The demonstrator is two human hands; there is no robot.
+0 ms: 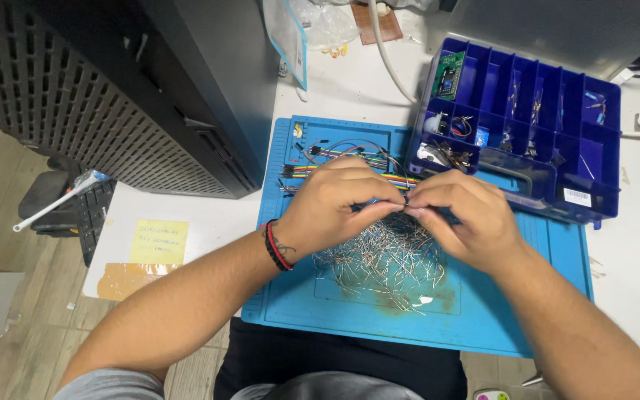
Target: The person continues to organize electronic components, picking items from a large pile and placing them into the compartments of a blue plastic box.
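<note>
My left hand (335, 207) and my right hand (468, 218) meet fingertip to fingertip over a blue work mat (557, 259). Between the pinched fingers is a small thin component, too small to tell which hand carries it. Directly below the hands lies a heap of thin metal wire leads (383, 263) spread on the mat. Behind my left hand, a bundle of coloured jumper wires (342, 157) lies on the mat. A red and black band sits on my left wrist.
A blue compartment box (557, 104) with small electronic parts and a green circuit board (448, 75) stands at the back right. A black computer case (187, 81) is at the left. A yellow sticky note (158, 241) lies on the white table, with clear plastic bags (312, 26) behind.
</note>
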